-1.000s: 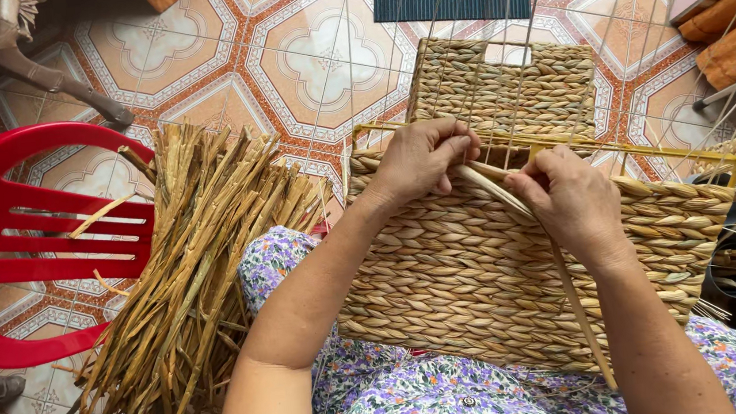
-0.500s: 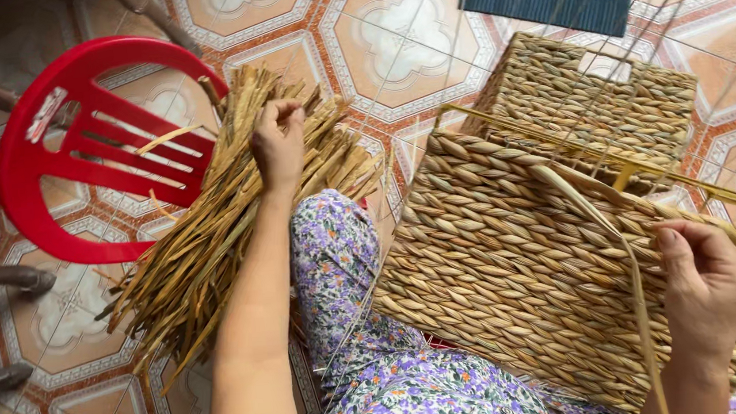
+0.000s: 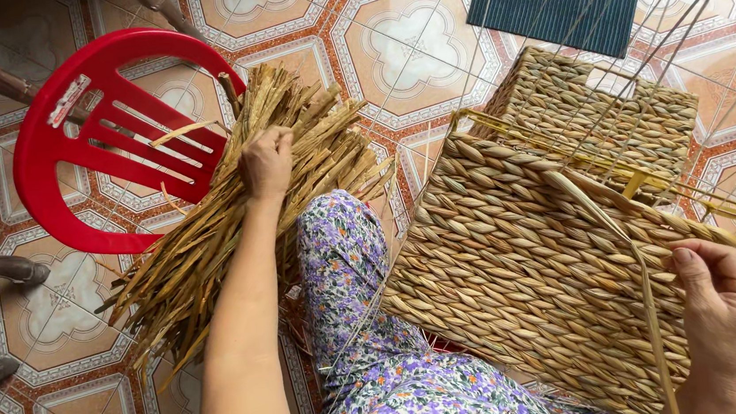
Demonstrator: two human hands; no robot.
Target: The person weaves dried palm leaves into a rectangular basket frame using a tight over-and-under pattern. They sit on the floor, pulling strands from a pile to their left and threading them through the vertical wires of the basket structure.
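Woven basket (image 3: pixel 551 271) | right hand (image 3: pixel 727 309) pinching strand (image 3: pixel 653 315) | left hand (image 3: pixel 266 163) gripping straw bundle (image 3: pixel 211 238)

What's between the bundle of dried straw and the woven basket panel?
In the head view, the person's knee in floral trousers lies between the straw bundle, gripped by the left hand, and the woven panel. Farther up, bare patterned floor tile.
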